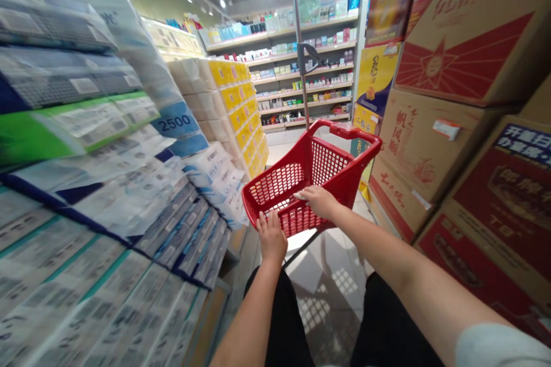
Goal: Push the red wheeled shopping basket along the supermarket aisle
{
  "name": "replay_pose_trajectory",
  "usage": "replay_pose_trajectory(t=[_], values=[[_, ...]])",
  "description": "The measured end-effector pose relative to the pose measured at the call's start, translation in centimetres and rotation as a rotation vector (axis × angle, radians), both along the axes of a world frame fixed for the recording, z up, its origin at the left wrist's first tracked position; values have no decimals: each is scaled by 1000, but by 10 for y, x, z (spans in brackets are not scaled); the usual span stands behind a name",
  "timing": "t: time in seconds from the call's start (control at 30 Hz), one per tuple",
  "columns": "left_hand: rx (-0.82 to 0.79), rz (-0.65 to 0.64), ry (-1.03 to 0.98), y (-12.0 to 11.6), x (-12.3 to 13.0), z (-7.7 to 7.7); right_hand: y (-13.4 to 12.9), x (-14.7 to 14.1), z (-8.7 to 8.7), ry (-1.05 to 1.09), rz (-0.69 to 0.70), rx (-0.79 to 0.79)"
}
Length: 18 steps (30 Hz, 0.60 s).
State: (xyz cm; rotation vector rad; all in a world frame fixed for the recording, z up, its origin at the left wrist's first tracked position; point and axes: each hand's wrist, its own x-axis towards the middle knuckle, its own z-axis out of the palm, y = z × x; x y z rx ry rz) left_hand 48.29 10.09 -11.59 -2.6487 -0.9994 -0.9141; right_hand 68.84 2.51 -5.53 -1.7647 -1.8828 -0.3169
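Note:
A red plastic shopping basket (333,200) with perforated walls stands in front of me, its long pull handle (302,97) rising at the far side. My left hand (272,236) is at the basket's near left corner, fingers stretched and slightly apart over the rim. Across the near rim reaches my right hand (321,202), its fingers extended to the left over the basket's inside. No item shows in either hand. Through the holes, the basket's inside looks bare, though part of its bottom is hidden by the near wall and my hands.
Packs of tissue paper (172,218) are piled high close on my left, with yellow-and-white packs (241,114) beyond. Printed cardboard boxes (422,149) are stacked on the right. Shelves of small goods (305,69) stand at the back. Pale tiled floor (340,287) lies between.

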Motion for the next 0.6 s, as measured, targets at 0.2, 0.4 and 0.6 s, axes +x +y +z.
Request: replay_pose_trajectory(t=[0.2,0.4,0.6], values=[[15,30,85,-1,7,2,0,-3,9,34,-237,-121],[-23,21,163,3,-1,10,-11,-13,2,-20,-150,-91],[-87,75,153,-3,-9,14,-23,-18,-6,-46,-80,-180]])
